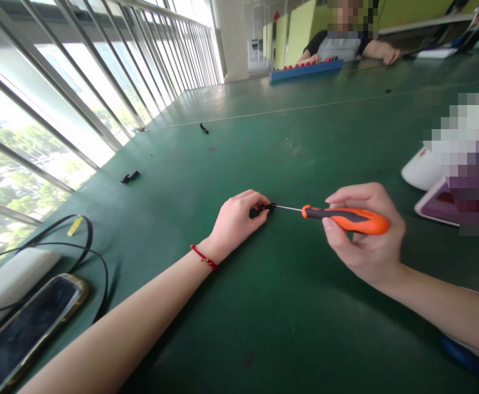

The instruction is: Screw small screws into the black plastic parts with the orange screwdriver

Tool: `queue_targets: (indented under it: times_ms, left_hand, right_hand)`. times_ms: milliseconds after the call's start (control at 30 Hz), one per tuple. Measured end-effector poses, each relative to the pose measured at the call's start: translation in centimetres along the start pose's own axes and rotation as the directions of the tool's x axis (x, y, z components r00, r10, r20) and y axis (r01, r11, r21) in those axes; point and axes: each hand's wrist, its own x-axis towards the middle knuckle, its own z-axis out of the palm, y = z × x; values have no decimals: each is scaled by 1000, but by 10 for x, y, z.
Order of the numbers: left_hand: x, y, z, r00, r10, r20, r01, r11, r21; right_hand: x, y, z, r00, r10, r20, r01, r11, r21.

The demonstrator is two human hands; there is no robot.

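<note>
My left hand [239, 221], with a red string bracelet [204, 257] on its wrist, pinches a small black part [269, 207] just above the green table [288, 306]. An orange and black screwdriver [360, 220] lies level in my right hand [373, 246], its handle between thumb and fingers. The metal shaft points left, and its tip meets or nearly meets the black part; the exact contact is too small to tell. Much of the black part is hidden by my left fingers.
Two black pieces [130, 177] [203, 128] lie at the left and farther back. A phone [29, 328], white power strip [21, 279] and black cable [107, 273] are at lower left. A person [341, 46] sits across by a blue tray [305, 72]. White and purple objects [436, 202] stand right.
</note>
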Motion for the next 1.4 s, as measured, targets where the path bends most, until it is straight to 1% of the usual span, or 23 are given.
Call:
queue_targets:
  times_ms: [67,133,167,233,300,400,467,533,600,633,700,767,800,867,933,967,1033,1067,1133,1200,1300,1400]
  left_hand:
    - [0,-1,0,1000,7,12,-7,1000,-6]
    - [-1,-2,1,999,28,25,-28,999,-23]
    - [-1,-2,1,999,41,31,-40,999,-34]
    - [-1,-3,2,998,62,34,-60,997,-51]
    - [-1,-4,2,997,65,32,-63,997,-54]
    - [-1,-4,3,998,51,36,-49,998,-45]
    - [-1,-3,3,998,43,43,-41,998,-44]
    - [0,-3,2,998,40,46,-38,998,-40]
    - [0,-2,2,998,40,46,-38,999,-35]
    - [0,-2,2,998,38,46,-37,999,-34]
    - [0,-1,1,998,32,49,-30,999,-34]
    - [0,-1,1,998,22,53,-21,999,-34]
    - [0,-1,1,998,18,54,-16,999,-33]
    - [0,-1,1,999,12,51,-11,999,-31]
    - [-1,-1,2,999,13,48,-11,999,-33]
    - [-1,-1,2,999,14,48,-12,999,-34]
    - [0,-2,2,998,19,53,-17,999,-35]
    - [0,-2,2,998,22,55,-20,999,-34]
    - [0,-2,2,998,28,53,-26,999,-33]
    - [-1,-2,2,998,32,47,-31,999,-35]
    - [-1,-2,2,998,30,46,-29,999,-30]
    - [-1,-1,2,998,31,57,-30,999,-28]
  right_hand:
    - [-1,3,1,1000,16,-25,-14,998,57]
    - [0,4,1,999,43,13,-44,997,67]
    - [0,4,0,998,45,48,-46,998,38]
    - [1,1,-3,993,17,114,-10,998,-59]
    - [1,-2,-5,990,-22,137,41,990,-135]
    - [0,-3,-4,996,-41,81,51,991,-125]
    - [-1,-1,-1,999,-45,15,46,997,-68]
    - [-2,2,1,1000,-21,-5,21,1000,13]
    - [-1,2,0,999,11,34,-12,999,42]
    - [0,1,-1,997,12,70,-14,1000,19]
    - [1,-2,-3,991,-12,130,21,998,-64]
    - [2,-5,-4,987,-28,157,49,990,-131]
    - [2,-5,-4,989,-30,144,51,988,-147]
    - [1,-3,-3,996,-41,75,51,989,-138]
    - [0,0,-1,998,-54,8,55,996,-69]
    - [-1,2,-1,999,-49,-3,49,999,-22]
    - [0,3,-1,999,-27,25,26,999,31]
    - [0,2,-1,998,-21,54,20,1000,19]
    - [1,-1,-3,993,-43,108,50,997,-62]
    - [2,-3,-5,989,-71,128,89,986,-139]
    - [1,-3,-4,994,-61,92,76,985,-158]
    - [-1,1,0,997,-78,12,78,994,-79]
